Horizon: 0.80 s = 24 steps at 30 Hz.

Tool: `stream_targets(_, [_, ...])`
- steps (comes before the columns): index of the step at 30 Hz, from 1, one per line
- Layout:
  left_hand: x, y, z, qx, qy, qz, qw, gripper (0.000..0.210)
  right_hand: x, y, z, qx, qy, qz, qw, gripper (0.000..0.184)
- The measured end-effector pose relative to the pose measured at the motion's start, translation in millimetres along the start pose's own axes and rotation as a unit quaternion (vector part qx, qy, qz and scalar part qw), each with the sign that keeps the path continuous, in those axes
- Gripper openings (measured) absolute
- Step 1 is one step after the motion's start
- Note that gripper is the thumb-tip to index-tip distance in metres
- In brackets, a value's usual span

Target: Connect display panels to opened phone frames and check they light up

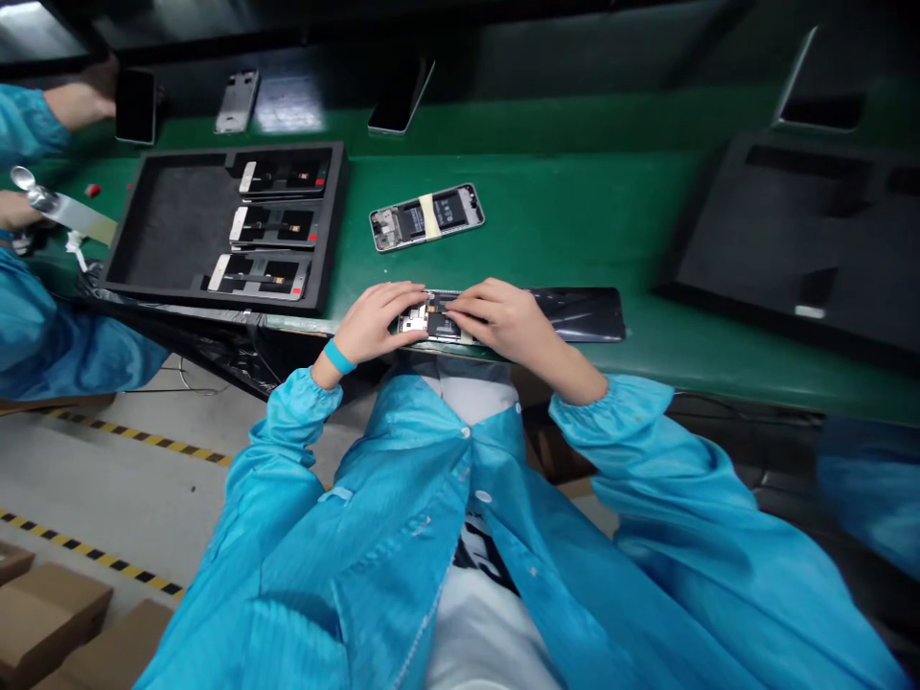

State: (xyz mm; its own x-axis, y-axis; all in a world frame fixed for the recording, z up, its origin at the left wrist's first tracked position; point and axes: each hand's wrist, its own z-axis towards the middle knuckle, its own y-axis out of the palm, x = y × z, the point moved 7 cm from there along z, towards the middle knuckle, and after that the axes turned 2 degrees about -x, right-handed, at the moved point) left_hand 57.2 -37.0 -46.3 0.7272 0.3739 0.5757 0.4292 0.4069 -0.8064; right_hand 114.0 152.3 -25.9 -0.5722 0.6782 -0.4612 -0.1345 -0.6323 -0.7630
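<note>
Along the bench edge (668,369), opened phone (441,325) lengthwise left-right

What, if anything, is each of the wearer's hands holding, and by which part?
The left hand holds the open phone by its left end. The right hand is at its middle; what, if anything, it grips cannot be told.

A green table (575,220) runs from left to right, with a black foam tray (334,220) lying on its left part and a second dark tray (783,230), somewhat blurred, on its right. Between them lies a phone strapped with pale tape (428,217), and just nearer, at the table's near edge, an open phone (415,319) with a dark panel (584,314) on its right. Along the far strip lie a silver phone frame (236,103) at left, a dark phone (401,102) near the middle and another phone (823,107) at far right.
</note>
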Motion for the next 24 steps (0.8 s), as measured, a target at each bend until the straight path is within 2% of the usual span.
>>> stream_targets(10, [-0.4, 0.6, -0.7, -0.002, 0.007, 0.016, 1.0, 0.064, -3.0, -2.1, -1.0, 0.003, 0.0, -0.015, 1.0, 0.028])
stream_targets(14, [0.7, 2.3, -2.3, -0.008, 0.034, 0.047, 0.998, 0.049, -2.4, -0.8, -0.5, -0.018, 0.0, -0.012, 1.0, 0.03])
stream_targets(18, [2.4, 3.1, -4.3, -0.014, 0.062, 0.091, 0.994, 0.046, -4.0, -1.7, -0.5, -0.023, -0.014, -0.017, 0.999, 0.032])
stream_targets(24, [7.0, 4.9, -1.5, -0.045, 0.082, 0.128, 0.987, 0.043, 2.7, 3.3, -1.8, -0.05, 0.026, 0.017, 0.998, 0.033])
